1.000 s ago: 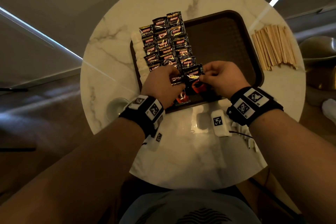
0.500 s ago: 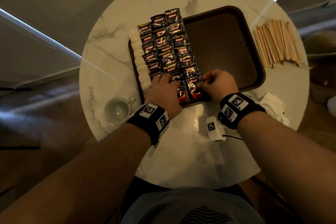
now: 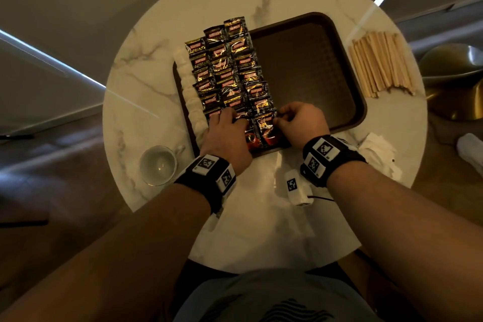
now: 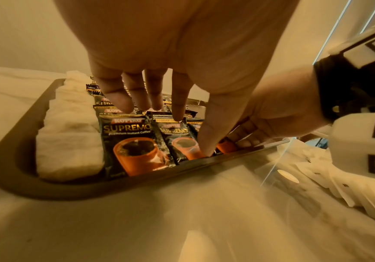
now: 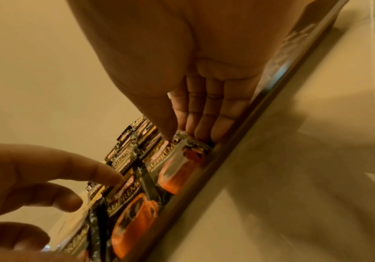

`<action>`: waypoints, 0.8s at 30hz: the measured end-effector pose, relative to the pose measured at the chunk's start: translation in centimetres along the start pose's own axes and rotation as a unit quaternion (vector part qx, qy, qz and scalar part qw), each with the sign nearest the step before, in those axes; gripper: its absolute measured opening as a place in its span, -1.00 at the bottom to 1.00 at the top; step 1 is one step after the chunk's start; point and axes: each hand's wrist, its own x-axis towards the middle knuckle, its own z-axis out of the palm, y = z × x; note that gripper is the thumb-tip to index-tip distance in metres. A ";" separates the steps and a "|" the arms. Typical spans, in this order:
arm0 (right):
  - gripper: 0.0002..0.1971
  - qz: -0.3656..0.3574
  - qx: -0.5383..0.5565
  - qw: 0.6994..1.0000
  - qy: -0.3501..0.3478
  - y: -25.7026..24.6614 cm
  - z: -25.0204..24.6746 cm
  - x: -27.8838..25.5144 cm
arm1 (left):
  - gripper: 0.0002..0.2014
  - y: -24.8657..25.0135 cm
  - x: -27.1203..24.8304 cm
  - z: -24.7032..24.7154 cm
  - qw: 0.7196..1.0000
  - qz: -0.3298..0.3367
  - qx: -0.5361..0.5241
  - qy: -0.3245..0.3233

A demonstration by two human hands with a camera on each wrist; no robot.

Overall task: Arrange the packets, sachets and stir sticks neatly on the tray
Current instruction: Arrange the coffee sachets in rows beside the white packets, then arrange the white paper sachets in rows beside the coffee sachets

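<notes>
The coffee packets lie in three overlapping columns on the left part of the brown tray, their printed faces up, running from the far rim down to the near rim where both hands work. The nearest packet of the right column sits just ahead of the right hand, whose curled fingers and thumb pinch its right edge against the tray floor. The left hand lies over the near ends of the left and middle columns, fingers fairly straight and spread, fingertips pressing down on the packets and the thumb touching the middle column's front packet near its orange cup picture; it grips nothing. Just outside the left hand's little finger, a row of white sachets runs along the tray's left wall, stacked one against the next. Beyond the right hand the rest of the tray floor is bare brown. The wooden stir sticks lie in a loose bundle on the marble table, well off to the right of the right hand and outside the tray. More white sachets sit on the table just right of the right wrist. A glass cup stands on the table left of the left wrist, and a small white tagged device lies between the two wrists.
</notes>
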 end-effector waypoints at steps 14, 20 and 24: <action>-0.82 -0.033 0.089 0.995 0.026 5.9 -16.0 -6.4 | -0.55 7.9 -5.4 3.2 0.986 0.142 -0.092 -0.003; -0.27 0.067 -0.081 0.993 -0.047 14.8 -18.9 -7.8 | -0.22 14.0 -6.6 6.0 0.981 0.182 -0.025 -0.062; 0.32 0.063 -0.191 0.976 -0.087 18.5 -17.3 -8.7 | 0.02 17.1 -6.1 7.5 0.976 0.202 0.030 -0.073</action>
